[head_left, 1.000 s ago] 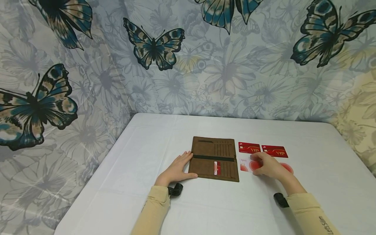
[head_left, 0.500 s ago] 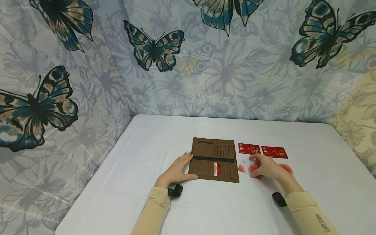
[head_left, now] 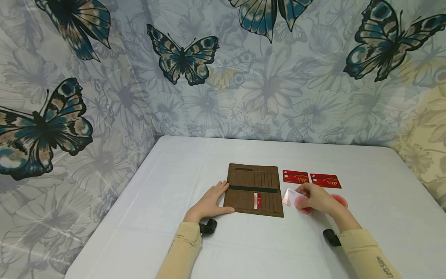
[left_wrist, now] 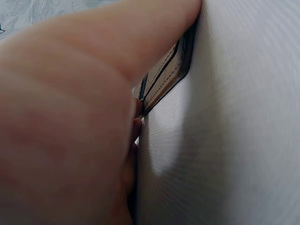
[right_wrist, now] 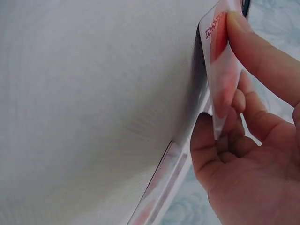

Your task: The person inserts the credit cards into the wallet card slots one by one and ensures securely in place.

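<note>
A brown wallet (head_left: 241, 177) lies unfolded on the white table, a dark band across its middle. One red and white card (head_left: 257, 200) shows in its lower half. My left hand (head_left: 209, 203) rests at the wallet's left edge with fingers and thumb spread; in the left wrist view the palm hides most of the wallet (left_wrist: 164, 77). To the right of the wallet, my right hand (head_left: 317, 198) pinches a white card with red circles (head_left: 290, 197). The right wrist view has this card (right_wrist: 219, 61) between thumb and fingers, tilted up from the tabletop.
Two red VIP cards (head_left: 295, 176) lie side by side beyond the right hand. Another white and red card (head_left: 339, 200) is partly hidden behind the right wrist. A patterned butterfly cloth (head_left: 271, 89) hangs behind the table (head_left: 195, 155).
The white and red card has turned and its near edge has shifted toward me, lifting in the right hand's pinch. The left hand and wallet stay in place.
</note>
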`<state>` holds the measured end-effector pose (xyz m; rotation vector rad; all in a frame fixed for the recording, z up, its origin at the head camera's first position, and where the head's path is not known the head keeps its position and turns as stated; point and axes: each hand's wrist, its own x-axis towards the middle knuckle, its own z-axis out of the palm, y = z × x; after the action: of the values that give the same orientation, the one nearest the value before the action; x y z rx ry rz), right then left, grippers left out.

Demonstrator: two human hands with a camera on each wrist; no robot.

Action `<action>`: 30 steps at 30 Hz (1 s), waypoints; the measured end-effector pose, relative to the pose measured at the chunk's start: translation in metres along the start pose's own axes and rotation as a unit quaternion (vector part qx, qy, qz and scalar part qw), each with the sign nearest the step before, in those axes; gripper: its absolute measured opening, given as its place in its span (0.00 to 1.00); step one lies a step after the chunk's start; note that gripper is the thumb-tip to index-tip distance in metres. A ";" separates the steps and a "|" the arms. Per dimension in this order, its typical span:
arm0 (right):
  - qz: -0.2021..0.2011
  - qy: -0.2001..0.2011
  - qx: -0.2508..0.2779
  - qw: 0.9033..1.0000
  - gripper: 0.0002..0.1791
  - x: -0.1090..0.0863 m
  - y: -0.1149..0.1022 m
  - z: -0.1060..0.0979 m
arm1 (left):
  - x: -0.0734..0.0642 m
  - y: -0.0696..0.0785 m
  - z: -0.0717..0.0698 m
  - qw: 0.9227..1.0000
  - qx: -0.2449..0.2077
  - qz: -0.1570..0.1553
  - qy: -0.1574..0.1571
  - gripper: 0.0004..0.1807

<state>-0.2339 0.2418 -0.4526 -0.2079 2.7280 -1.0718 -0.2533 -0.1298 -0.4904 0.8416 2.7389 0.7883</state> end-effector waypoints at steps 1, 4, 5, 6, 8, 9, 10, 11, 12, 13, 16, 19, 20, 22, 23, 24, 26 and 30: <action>-0.003 0.002 0.002 1.000 0.22 0.000 0.000 0.000 | 0.000 0.000 0.000 1.000 -0.001 0.000 0.001 0.50; -0.011 0.006 0.009 1.000 0.20 -0.001 0.002 -0.001 | 0.000 0.000 0.000 1.000 0.005 -0.004 -0.001 0.50; -0.010 0.005 0.015 1.000 0.19 -0.001 0.002 -0.001 | 0.000 0.000 0.000 1.000 0.007 -0.005 -0.002 0.50; -0.009 0.004 0.020 1.000 0.19 -0.001 0.003 -0.001 | 0.000 0.000 0.000 1.000 0.006 -0.004 -0.001 0.50; -0.007 0.003 0.030 1.000 0.18 -0.002 0.003 -0.002 | 0.000 0.000 0.000 1.000 0.007 -0.004 -0.002 0.50; -0.007 0.002 0.034 0.999 0.18 -0.002 0.003 -0.003 | -0.001 0.000 0.000 1.000 0.006 -0.004 -0.001 0.50; -0.005 0.002 0.038 0.999 0.17 -0.002 0.003 -0.004 | -0.001 0.000 0.000 1.000 0.005 -0.003 -0.001 0.50; -0.005 0.001 0.040 0.999 0.17 -0.003 0.002 -0.004 | -0.001 0.001 0.000 1.000 0.003 -0.002 0.001 0.50; -0.004 0.003 0.041 0.999 0.17 -0.003 0.003 -0.004 | -0.001 0.001 0.000 1.000 0.000 0.000 0.002 0.50; -0.001 0.004 0.043 0.999 0.17 -0.003 0.003 -0.005 | -0.001 0.001 0.000 1.000 0.000 -0.001 0.002 0.50; 0.001 0.006 0.046 0.999 0.16 -0.003 0.003 -0.005 | -0.001 0.000 0.000 1.000 0.001 0.002 0.005 0.50; -0.004 0.008 0.049 0.999 0.16 -0.003 0.003 -0.004 | -0.001 -0.001 0.001 1.000 0.001 0.003 0.006 0.50; -0.007 0.007 0.050 0.999 0.16 -0.004 0.004 -0.004 | 0.000 -0.001 0.001 1.000 0.002 0.003 0.006 0.50; -0.013 0.006 0.050 0.999 0.16 -0.004 0.004 -0.005 | 0.000 -0.002 0.001 1.000 0.001 0.002 0.005 0.50; -0.015 0.006 0.050 0.999 0.16 -0.005 0.004 -0.005 | 0.000 -0.001 0.001 1.000 0.000 0.002 0.005 0.50; -0.017 0.005 0.049 0.999 0.16 -0.005 0.004 -0.005 | 0.000 -0.002 0.001 1.000 0.001 0.001 0.004 0.50; -0.019 0.002 0.051 0.999 0.17 -0.006 0.005 -0.005 | 0.000 -0.002 0.001 1.000 0.002 0.000 0.002 0.50; -0.027 0.005 0.056 0.998 0.18 -0.009 0.006 -0.007 | 0.000 -0.002 0.001 1.000 0.006 -0.005 -0.001 0.50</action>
<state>-0.2278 0.2530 -0.4503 -0.2607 2.6753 -1.2407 -0.2544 -0.1308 -0.4922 0.8301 2.7463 0.7686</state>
